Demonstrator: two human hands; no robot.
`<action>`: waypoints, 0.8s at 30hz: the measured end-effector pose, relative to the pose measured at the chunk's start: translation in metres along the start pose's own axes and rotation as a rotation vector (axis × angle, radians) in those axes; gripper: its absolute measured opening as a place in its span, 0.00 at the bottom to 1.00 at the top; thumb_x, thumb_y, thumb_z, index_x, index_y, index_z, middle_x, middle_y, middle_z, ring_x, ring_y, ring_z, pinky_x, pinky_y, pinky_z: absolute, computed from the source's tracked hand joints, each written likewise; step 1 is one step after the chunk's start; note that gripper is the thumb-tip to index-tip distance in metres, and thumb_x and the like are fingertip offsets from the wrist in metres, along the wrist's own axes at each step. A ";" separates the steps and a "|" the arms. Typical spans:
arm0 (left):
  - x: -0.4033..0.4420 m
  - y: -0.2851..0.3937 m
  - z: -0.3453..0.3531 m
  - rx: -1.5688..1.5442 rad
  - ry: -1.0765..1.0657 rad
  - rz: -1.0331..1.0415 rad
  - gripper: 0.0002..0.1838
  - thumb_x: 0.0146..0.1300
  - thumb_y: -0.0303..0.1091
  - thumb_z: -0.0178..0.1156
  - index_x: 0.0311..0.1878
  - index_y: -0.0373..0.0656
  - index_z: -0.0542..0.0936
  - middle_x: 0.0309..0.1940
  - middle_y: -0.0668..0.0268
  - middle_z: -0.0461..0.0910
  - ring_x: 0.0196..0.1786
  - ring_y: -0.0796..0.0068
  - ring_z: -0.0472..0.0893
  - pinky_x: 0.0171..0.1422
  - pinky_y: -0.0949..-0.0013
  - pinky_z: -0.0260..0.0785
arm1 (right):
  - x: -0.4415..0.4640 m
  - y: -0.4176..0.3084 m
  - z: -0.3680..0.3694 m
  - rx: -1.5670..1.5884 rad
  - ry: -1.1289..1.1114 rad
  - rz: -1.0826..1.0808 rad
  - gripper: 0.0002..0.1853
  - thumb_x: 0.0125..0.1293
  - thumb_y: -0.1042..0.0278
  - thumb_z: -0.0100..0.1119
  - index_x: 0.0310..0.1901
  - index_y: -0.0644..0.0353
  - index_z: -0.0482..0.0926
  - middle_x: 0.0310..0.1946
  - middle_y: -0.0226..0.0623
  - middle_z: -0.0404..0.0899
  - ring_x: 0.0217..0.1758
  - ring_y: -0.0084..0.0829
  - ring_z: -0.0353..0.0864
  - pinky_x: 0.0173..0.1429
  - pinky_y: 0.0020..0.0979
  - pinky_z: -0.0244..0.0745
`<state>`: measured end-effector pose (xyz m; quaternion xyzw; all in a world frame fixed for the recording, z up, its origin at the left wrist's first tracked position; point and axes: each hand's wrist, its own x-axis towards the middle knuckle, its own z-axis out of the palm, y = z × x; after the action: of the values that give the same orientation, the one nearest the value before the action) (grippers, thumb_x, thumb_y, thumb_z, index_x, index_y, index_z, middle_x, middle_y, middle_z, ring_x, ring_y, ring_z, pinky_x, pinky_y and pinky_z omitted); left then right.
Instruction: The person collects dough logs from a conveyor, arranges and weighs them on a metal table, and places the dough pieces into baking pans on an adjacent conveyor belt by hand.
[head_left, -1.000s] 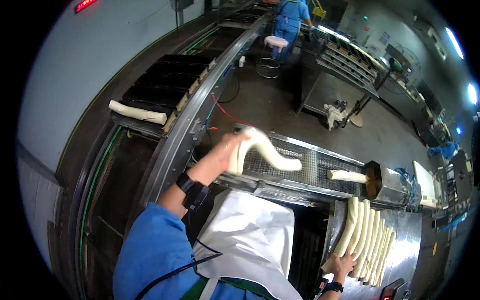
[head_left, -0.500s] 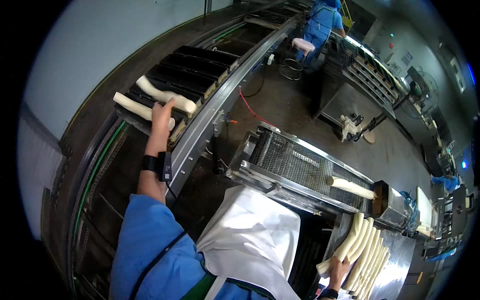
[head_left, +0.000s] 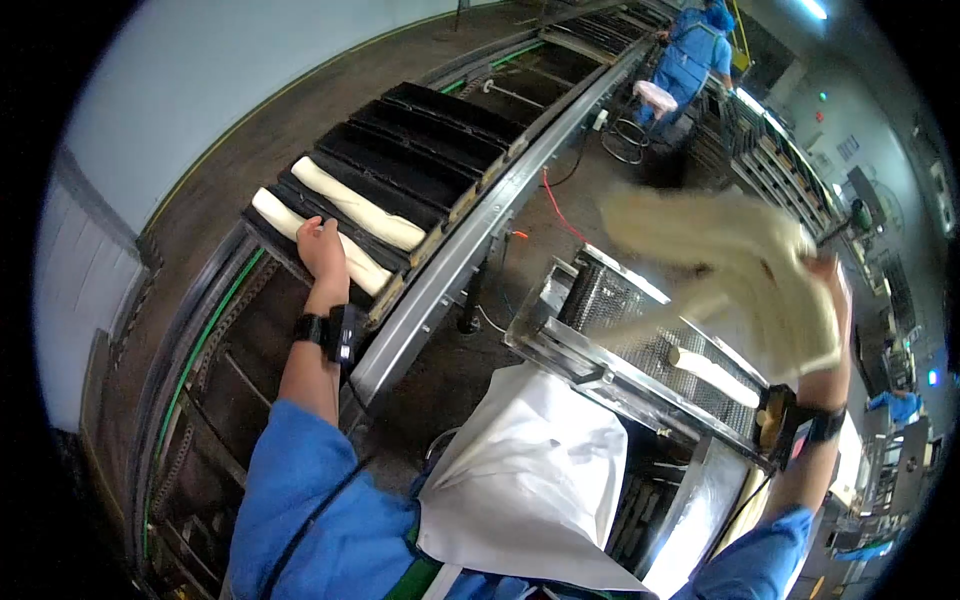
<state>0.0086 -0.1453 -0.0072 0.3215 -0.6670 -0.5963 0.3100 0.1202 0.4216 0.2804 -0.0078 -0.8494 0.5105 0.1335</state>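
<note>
Along the nearest of the black tins [head_left: 390, 158], a dough roll [head_left: 363, 267] lies under the loosely curled left hand [head_left: 322, 250], grip unclear; well off rightward, farther from them, the right hand [head_left: 836, 308] clutches blurred dough strips [head_left: 745, 245].

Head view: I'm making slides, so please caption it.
Left hand at a pale roll in a dark pan; right hand holds blurred pale lengths aloft.
</note>
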 end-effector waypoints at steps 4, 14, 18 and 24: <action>0.002 -0.021 -0.028 -0.213 0.027 0.085 0.12 0.62 0.31 0.61 0.46 0.37 0.74 0.36 0.68 0.73 0.39 0.76 0.72 0.48 0.71 0.66 | 0.056 -0.104 0.142 0.292 -0.177 -0.075 0.26 0.67 0.51 0.55 0.58 0.63 0.74 0.57 0.43 0.74 0.55 0.33 0.76 0.58 0.30 0.73; -0.023 -0.007 -0.101 0.084 -0.009 -0.012 0.12 0.62 0.36 0.62 0.46 0.40 0.78 0.35 0.70 0.72 0.40 0.76 0.70 0.49 0.69 0.64 | 0.096 0.085 0.203 -0.447 -0.394 -0.238 0.22 0.55 0.69 0.60 0.54 0.64 0.78 0.52 0.51 0.79 0.56 0.41 0.78 0.61 0.36 0.71; -0.026 -0.008 -0.127 0.095 0.015 -0.093 0.12 0.62 0.35 0.62 0.45 0.40 0.77 0.36 0.70 0.71 0.40 0.75 0.71 0.50 0.71 0.63 | 0.051 0.249 0.158 -1.144 -0.690 -0.029 0.29 0.46 0.60 0.68 0.52 0.60 0.75 0.52 0.53 0.73 0.58 0.51 0.71 0.54 0.49 0.73; -0.063 0.022 -0.142 0.590 0.171 0.672 0.16 0.55 0.21 0.60 0.48 0.43 0.76 0.44 0.64 0.72 0.50 0.66 0.73 0.58 0.65 0.65 | -0.044 0.253 0.134 -1.095 -0.311 -0.026 0.30 0.38 0.66 0.71 0.48 0.57 0.74 0.46 0.42 0.72 0.55 0.47 0.70 0.59 0.47 0.66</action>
<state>0.1586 -0.1783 0.0266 0.2096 -0.8477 -0.2185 0.4356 0.1002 0.4200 -0.0082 0.0099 -0.9998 -0.0111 -0.0103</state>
